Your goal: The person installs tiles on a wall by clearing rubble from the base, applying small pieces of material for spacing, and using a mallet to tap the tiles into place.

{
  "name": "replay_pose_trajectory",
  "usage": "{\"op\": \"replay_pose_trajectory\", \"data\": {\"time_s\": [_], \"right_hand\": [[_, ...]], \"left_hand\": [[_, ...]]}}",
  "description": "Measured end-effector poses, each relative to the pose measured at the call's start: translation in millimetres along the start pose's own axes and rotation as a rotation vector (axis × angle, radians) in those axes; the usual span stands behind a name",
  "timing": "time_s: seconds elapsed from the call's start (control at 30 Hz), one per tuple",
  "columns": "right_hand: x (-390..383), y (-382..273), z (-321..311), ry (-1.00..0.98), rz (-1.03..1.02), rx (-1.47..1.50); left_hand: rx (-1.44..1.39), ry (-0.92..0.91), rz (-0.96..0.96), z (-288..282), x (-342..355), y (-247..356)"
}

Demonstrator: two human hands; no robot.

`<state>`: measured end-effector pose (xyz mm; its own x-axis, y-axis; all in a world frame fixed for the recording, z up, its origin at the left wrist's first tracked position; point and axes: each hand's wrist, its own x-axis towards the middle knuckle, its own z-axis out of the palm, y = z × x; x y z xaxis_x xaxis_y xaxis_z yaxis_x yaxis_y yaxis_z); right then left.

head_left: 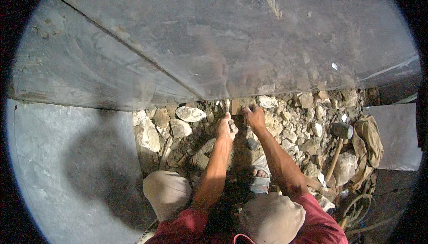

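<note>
My left hand (pixel 227 128) is closed in a fist around a narrow, pale, metallic-looking tool (pixel 227 105). Its tip points away from me toward the base of the grey wall; its exact kind is too small to make out. Just right of it, my right hand (pixel 254 116) has its fingers bent and closed at the right edge of a flat brown piece (pixel 240 105). That piece lies against the foot of the wall. Broken stones surround both hands, among them a whitish rock (pixel 267 101) beyond the right hand.
A grey panel wall (pixel 267 43) rises ahead; another grey panel (pixel 71 155) stands left. Rubble (pixel 290 132) covers the ground between. To the right are a mallet (pixel 342 132), a crumpled tan cloth bag (pixel 370 141) and a coiled cord (pixel 356 208). My sandalled foot (pixel 260 179) stands below my hands.
</note>
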<state>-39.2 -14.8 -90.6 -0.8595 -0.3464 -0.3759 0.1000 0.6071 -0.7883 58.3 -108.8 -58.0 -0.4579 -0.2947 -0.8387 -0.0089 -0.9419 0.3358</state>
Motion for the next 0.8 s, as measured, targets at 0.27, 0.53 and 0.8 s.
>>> {"op": "replay_pose_trajectory", "data": {"time_s": [0.27,0.53,0.8], "right_hand": [[-4,3,16,0.077,-0.06,0.049],[-7,13,37,0.092,-0.17,0.06],[0,25,45,0.207,-0.223,0.132]], "left_hand": [[0.05,-0.04,-0.021,-19,2,19],[0.109,0.002,0.001,-16,-4,20],[0.117,0.001,-0.009,-9,-3,17]]}}
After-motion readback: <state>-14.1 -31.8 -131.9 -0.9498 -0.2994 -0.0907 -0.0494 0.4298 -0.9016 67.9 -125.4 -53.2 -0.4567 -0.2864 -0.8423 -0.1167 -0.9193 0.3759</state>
